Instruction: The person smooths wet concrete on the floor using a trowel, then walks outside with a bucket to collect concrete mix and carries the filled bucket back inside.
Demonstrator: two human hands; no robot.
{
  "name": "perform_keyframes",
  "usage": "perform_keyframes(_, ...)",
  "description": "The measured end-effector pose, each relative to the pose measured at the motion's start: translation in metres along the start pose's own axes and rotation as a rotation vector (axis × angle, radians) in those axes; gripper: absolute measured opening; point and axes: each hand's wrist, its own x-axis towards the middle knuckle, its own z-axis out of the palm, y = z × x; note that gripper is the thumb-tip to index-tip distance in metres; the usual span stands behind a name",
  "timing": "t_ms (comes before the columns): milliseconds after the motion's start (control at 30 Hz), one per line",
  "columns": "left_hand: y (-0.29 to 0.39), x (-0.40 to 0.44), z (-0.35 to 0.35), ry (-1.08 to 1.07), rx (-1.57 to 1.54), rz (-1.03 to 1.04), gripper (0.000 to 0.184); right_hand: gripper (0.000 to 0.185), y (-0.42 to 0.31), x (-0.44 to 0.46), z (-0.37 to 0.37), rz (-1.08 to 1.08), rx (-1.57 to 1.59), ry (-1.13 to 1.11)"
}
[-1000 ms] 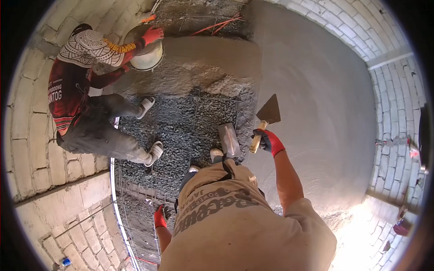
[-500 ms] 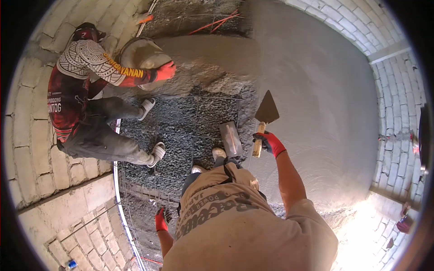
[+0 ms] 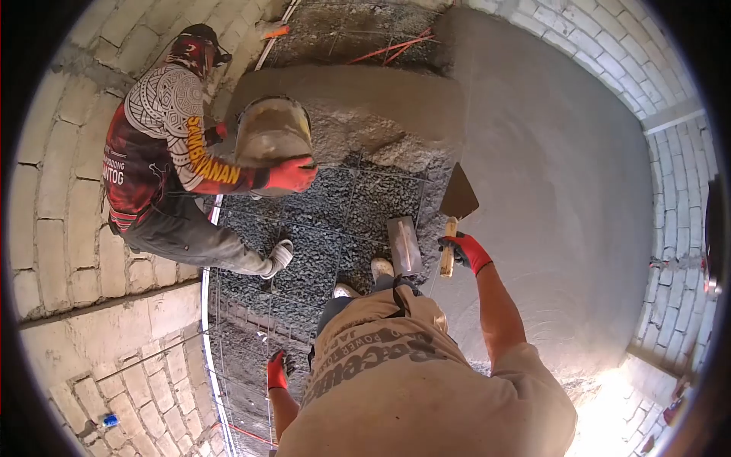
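My right hand, in a red and black glove, grips the wooden handle of a pointing trowel. The trowel's triangular blade points away from me, above the edge of the smooth wet concrete. My left hand, gloved the same way, hangs at my side over the rough ground, fingers loosely apart and holding nothing. A rectangular steel finishing trowel lies just ahead of my feet, handle up. Coarse gravel crossed by thin rebar spreads to the left of it.
At the left, a co-worker in red gloves holds a bucket over the gravel. Rough concrete lies beyond it. Block walls stand on both sides. A white pipe runs along the left, and orange rods lie at the back.
The co-worker has stepped and turned, and the bucket now hangs more upright and nearer to me. My view has shifted slightly left. The trowel stays in my right hand.
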Motion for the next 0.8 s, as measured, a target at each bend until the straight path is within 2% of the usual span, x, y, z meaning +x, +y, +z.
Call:
perform_keyframes(133, -0.017, 0.010, -0.005, -0.031, 0.025, 0.070, 0.022, 0.027, -0.004, -0.002, 0.000, 0.003, 0.006, -0.012)
perform_keyframes(300, -0.018, -0.005, -0.001, -0.004, 0.011, -0.012, 0.018, 0.027, -0.006, -0.008, -0.001, 0.010, -0.089, 0.009)
perform_keyframes(700, -0.002, -0.004, 0.006, 0.029, 0.021, 0.008, 0.021, 0.023, 0.008, -0.005, 0.008, 0.001, -0.020, -0.001)
perform_keyframes(800, 0.002, -0.002, 0.004, 0.014, 0.016, 0.025, 0.020, 0.023, 0.009, -0.005, 0.008, 0.007, -0.092, 0.040)
